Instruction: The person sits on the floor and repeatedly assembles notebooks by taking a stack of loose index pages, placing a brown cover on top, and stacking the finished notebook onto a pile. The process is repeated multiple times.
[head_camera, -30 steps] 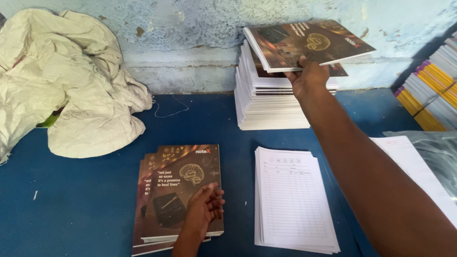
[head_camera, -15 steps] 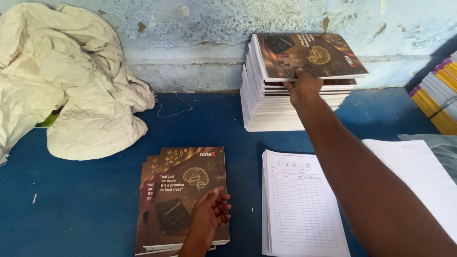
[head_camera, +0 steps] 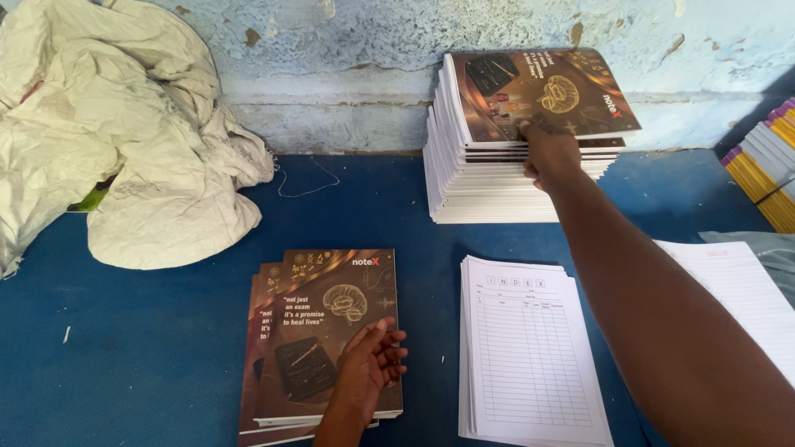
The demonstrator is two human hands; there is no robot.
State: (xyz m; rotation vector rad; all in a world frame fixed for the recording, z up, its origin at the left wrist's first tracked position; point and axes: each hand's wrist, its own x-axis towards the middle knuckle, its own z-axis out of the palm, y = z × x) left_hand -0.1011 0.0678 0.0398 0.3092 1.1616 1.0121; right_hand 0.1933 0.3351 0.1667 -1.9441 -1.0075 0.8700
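A tall stack of notebook covers (head_camera: pixel 489 178) stands against the far wall, its top sheet a dark brown printed cover (head_camera: pixel 542 91). My right hand (head_camera: pixel 548 153) reaches out to that stack and pinches the near edge of the top cover. Close to me lies a small pile of the same brown covers (head_camera: pixel 319 331) on the blue table (head_camera: pixel 166 348). My left hand (head_camera: pixel 368 368) rests flat on its lower right part, fingers spread. A pile of white ruled index sheets (head_camera: pixel 526 348) sits just right of it.
A crumpled off-white sack (head_camera: pixel 124 141) fills the back left. More white ruled sheets (head_camera: pixel 749 290) lie at the right under my forearm. Yellow-edged book stacks (head_camera: pixel 766 161) stand at the far right. A peeling blue wall (head_camera: pixel 348 50) closes the back.
The top cover, lifted clear of the tall stack a second ago, now lies lower on it under my right hand. My left hand stays on the near pile.
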